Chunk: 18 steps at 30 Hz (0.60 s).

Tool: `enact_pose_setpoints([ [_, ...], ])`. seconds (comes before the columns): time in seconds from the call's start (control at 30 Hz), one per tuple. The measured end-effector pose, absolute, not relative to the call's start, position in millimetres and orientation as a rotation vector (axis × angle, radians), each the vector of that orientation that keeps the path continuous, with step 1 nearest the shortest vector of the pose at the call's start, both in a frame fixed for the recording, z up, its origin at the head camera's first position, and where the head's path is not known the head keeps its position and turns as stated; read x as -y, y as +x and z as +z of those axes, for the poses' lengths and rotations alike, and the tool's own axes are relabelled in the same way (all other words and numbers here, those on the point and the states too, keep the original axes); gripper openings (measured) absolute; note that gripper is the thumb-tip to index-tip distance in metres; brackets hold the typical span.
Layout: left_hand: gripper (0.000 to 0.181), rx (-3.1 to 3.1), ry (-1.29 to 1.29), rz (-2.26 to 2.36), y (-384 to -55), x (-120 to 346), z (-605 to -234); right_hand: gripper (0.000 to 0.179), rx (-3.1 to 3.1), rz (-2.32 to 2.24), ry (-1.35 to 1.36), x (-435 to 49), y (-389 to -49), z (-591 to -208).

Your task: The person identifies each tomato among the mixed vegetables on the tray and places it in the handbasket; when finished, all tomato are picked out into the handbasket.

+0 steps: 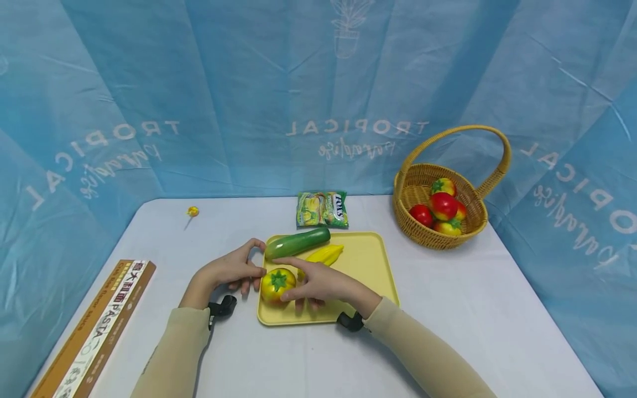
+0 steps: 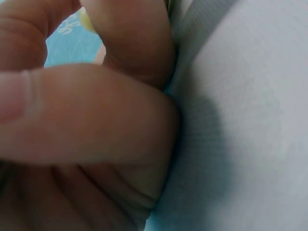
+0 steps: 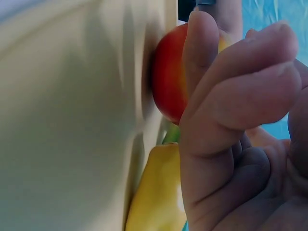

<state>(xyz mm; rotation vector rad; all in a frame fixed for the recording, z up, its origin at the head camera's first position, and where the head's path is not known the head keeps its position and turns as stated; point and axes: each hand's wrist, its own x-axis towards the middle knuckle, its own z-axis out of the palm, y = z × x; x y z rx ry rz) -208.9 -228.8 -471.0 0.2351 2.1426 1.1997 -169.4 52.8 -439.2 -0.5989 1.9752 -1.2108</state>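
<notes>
On a yellow tray (image 1: 365,276), a yellow-and-red toy tomato (image 1: 277,283) with a green leafy top sits in the near left corner. My right hand (image 1: 325,282) hovers over the tray beside it, index finger stretched out and thumb at the tomato's right side; contact is unclear. In the right wrist view, the tomato's red side (image 3: 168,72) shows behind loosely bent fingers. At the tray's left rim is my left hand (image 1: 234,268), thumb and index spread, thumb near the tomato. A green cucumber (image 1: 298,243) and a yellow banana (image 1: 325,255) lie behind, the banana partly covered by my right hand.
A wicker basket (image 1: 423,235) holding several red and yellow fruits stands at the back right. Behind the tray lies a green snack bag (image 1: 322,210). A yellow lollipop (image 1: 192,211) is at the back left, a long pasta box (image 1: 97,326) at the left edge.
</notes>
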Motion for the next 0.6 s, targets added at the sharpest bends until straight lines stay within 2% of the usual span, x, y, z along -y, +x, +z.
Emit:
enact_pose_setpoints([
  [0.6,0.059,-2.13,0.247,1.209,-208,230,-470,0.08,-1.989,-1.19,-0.606,-43,-167,-452],
])
